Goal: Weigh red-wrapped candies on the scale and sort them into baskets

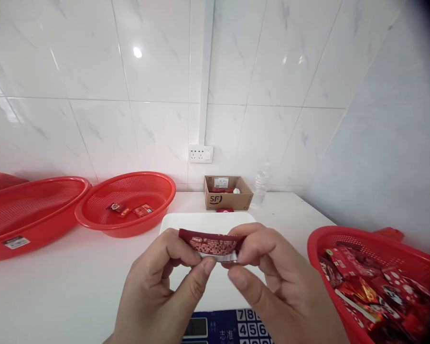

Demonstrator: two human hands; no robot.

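A small dark red snack packet [213,242] with white print is stretched level between my two hands, above a digital scale. My left hand [165,282] pinches its left end between thumb and fingers. On the other end, my right hand [272,272] has its fingers closed around the packet, the thumb a little lower. A pale strip shows along the packet's lower edge. Below lie the scale's white platform [208,220] and its blue keypad panel [224,327], partly covered by my hands.
Two red plastic baskets stand at left, a large one [7,243] and an oval one [118,230] with a few packets inside. At right, another red basket [318,239] is full of wrapped snacks. A cardboard box [229,200] and a clear plastic bottle [261,186] are by the tiled wall.
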